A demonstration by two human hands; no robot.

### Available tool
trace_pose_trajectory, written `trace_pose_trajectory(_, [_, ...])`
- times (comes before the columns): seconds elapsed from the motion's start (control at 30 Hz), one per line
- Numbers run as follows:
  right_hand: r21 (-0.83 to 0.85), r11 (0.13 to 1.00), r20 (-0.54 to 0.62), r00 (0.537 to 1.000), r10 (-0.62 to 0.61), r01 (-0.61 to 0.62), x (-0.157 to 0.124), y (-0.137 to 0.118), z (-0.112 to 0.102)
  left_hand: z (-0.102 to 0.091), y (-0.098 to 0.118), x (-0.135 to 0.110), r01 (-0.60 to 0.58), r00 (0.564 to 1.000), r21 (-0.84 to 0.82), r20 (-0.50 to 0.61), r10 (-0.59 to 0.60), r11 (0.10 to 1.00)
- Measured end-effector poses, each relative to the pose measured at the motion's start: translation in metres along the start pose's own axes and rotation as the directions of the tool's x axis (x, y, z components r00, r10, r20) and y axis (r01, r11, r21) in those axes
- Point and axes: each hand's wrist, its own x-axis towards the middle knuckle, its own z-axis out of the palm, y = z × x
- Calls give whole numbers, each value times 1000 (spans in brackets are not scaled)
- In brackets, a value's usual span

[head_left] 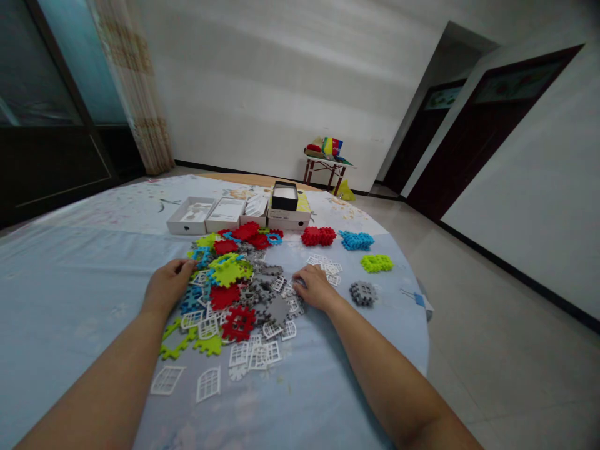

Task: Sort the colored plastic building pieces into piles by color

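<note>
A heap of flat plastic building tiles in red, lime, blue, grey and white lies on a round table with a pale blue cloth. My left hand rests on the heap's left edge, fingers curled over blue and lime tiles. My right hand lies on the heap's right side, fingers bent down onto white window-shaped tiles; what they pinch, if anything, is hidden. To the right stand sorted stacks: red, blue, lime and grey.
Several open white boxes and a small black box sit at the table's far side. The table edge curves at the right above a tiled floor. A small table with colourful items stands by the far wall.
</note>
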Motion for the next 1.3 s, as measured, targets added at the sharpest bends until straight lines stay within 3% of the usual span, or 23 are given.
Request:
trace_pose_trajectory(0.1, [56,998,-36,999,1,1,0,2,-1,0,0,0,2,1000,-4,-2,-2,1000])
trace_pose_trajectory(0.3, [359,933,-178,979,100,-30,4,15,-9,-2,0,-1,-2,1000,-13,-5,2,1000])
trace_pose_trajectory(0.5, [341,935,-481,835,266,-101,5,42,-22,-1,0,-1,-17,1000,-18,5,17,1000])
trace_pose_trajectory(0.57, [303,947,-498,828,257,-112,3,44,-23,-1,1,-1,-16,1000,-14,6,16,1000])
trace_pose_trajectory(0.67, [265,962,-401,899,176,-69,1,36,-20,-1,3,-2,-10,1000,-7,3,10,1000])
trace_pose_trajectory(0.8, [217,976,-141,990,18,14,-2,11,-14,-2,3,-2,-7,1000,1,3,7,1000])
trace_pose_trajectory(0.9, [171,985,8,1000,-24,23,-5,-4,-12,-2,3,-2,-6,1000,7,7,6,1000])
trace_pose_trajectory(1.0, [122,993,86,996,-16,6,-8,-13,-12,-2,2,-1,-8,1000,6,14,8,1000])
trace_pose_trajectory(1.3, [197,978,142,989,39,-67,-10,-24,-13,-1,0,0,-5,1000,1,12,5,1000])
